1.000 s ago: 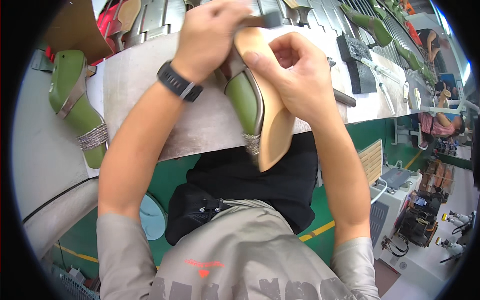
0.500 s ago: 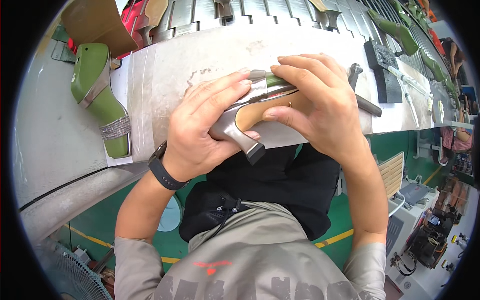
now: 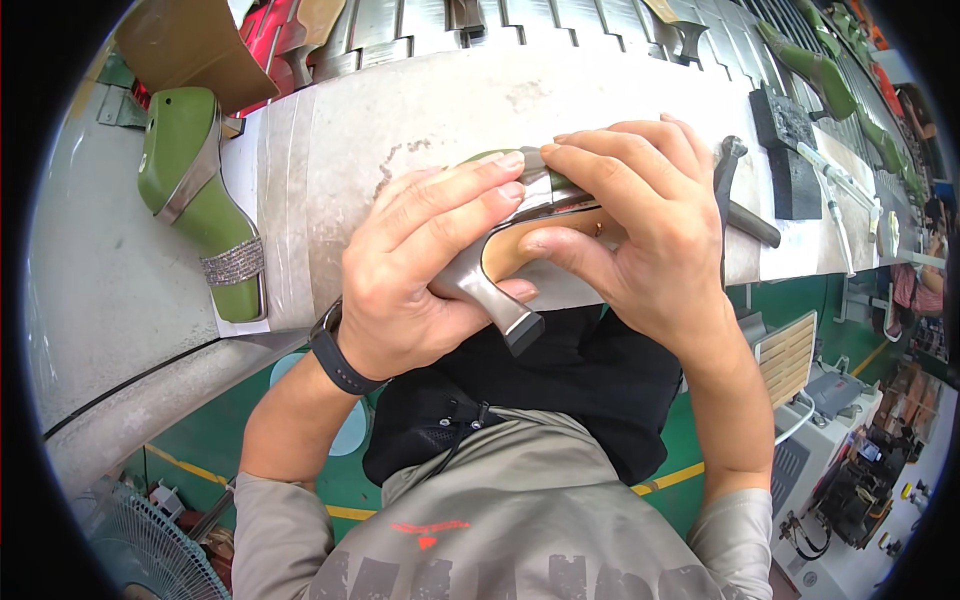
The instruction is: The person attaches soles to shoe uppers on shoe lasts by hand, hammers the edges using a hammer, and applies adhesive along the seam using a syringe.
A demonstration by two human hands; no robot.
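Both hands hold a high-heeled sandal on a green last, its tan sole turned toward me. My left hand wraps the back part, fingers over the top, thumb under the silver heel. The heel's black tip points down toward my lap. My right hand grips the front part, thumb against the sole, fingertips on the upper side. Between the two sets of fingertips shows a silver strap. The toe end is hidden behind my right hand.
Another green last with a glittery strap lies at the left. Right of my hands are a hammer-like tool, a black block and white syringe-like tubes. Beyond the white work surface runs a slatted metal conveyor.
The sandal has shifted slightly right and toward me, its heel with it. My right fingertips have come closer to the left ones, over the silver strap. The view has shifted a little.
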